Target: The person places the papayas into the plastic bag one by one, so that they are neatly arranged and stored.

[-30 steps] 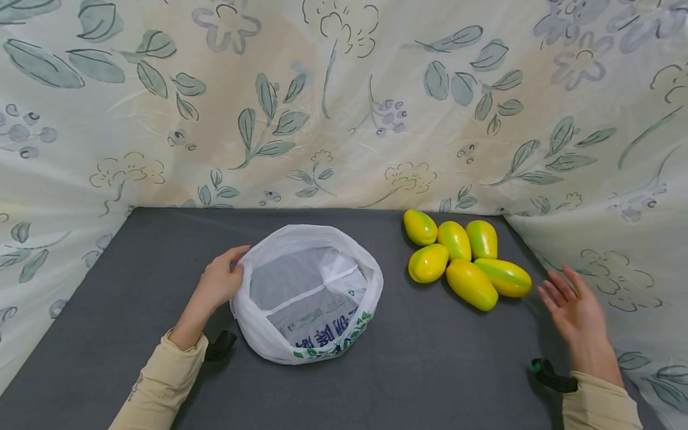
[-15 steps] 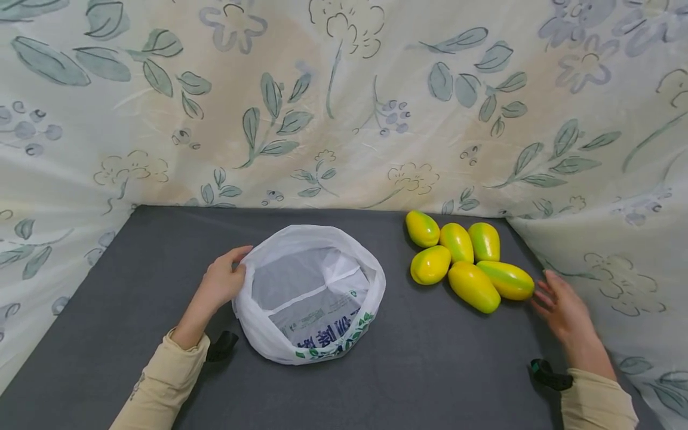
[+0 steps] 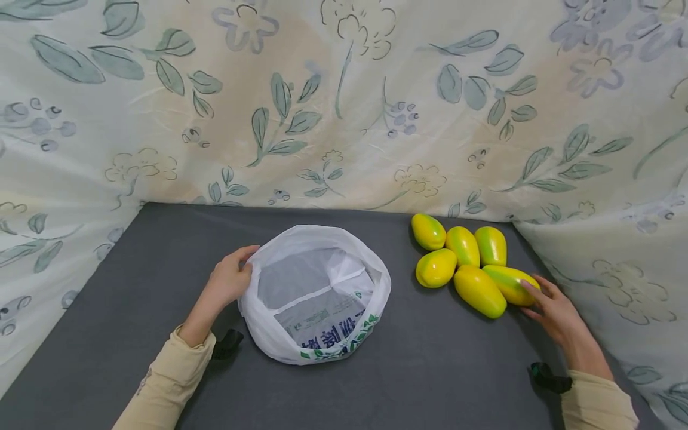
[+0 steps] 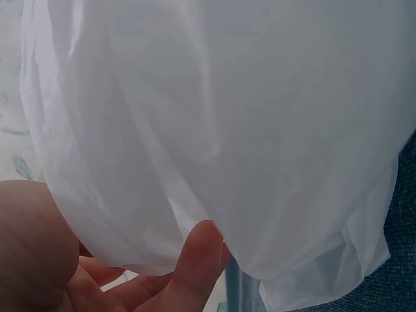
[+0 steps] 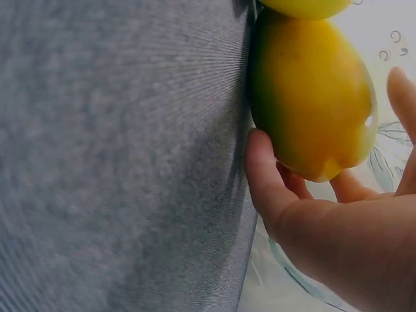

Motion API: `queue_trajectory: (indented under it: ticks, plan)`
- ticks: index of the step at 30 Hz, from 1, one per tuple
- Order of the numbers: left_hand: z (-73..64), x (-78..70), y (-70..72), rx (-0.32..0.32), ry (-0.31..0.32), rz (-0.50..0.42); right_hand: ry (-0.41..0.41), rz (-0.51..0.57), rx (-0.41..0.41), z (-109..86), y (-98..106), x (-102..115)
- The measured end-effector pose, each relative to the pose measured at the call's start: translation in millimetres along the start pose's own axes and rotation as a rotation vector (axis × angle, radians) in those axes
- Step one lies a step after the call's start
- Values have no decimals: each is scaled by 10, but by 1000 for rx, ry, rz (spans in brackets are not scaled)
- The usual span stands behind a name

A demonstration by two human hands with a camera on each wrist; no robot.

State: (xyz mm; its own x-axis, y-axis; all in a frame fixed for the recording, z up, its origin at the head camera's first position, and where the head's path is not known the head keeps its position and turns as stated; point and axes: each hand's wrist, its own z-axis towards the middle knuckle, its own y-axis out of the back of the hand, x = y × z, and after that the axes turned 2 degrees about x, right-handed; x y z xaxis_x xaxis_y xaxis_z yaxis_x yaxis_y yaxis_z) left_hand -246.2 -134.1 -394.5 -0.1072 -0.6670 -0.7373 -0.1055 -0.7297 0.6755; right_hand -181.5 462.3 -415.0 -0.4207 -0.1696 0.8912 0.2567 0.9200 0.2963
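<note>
A white plastic bag [image 3: 344, 352] stands with its mouth wide, green leaf prints and dark lettering on it. My left hand [image 3: 230, 278] pinches its left rim; in the left wrist view the bag's side [image 4: 195, 130] fills most of the picture, thumb pressed on the film. Several smooth yellow-green fruits, papayas by their look, lie clustered at the right. My right hand [image 3: 559, 316] reaches round the near end of the rightmost papaya [image 3: 507, 283]. In the right wrist view, fingertips [image 5: 261, 146] lie by this papaya [image 5: 312, 97], while another finger stands apart from it.
The dark grey cloth [image 3: 430, 364] covers the table under bag and fruit. A floral curtain [image 3: 355, 119] hangs behind and at both sides, close to my right hand. Another papaya [image 3: 480, 291] touches the rightmost one.
My right hand has turned from palm-up, moved left and come round the end of the rightmost papaya. My left hand keeps holding the bag rim; the view has shifted slightly.
</note>
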Motion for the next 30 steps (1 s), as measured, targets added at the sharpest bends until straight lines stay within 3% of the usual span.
queue_trajectory:
  ticks: [10, 15, 24, 30]
  plan:
    - [11, 3, -15, 3, 15, 2, 6, -29, 26, 13, 39, -54]
    - [5, 5, -11, 5, 13, 3, 16, 64, 41, -11, 72, -82]
    - [0, 19, 4, 14, 8, -11, 21, 177, -31, -16, 130, -99]
    - [16, 27, 4, 21, -13, -12, 43, 302, -27, -47, 141, -57]
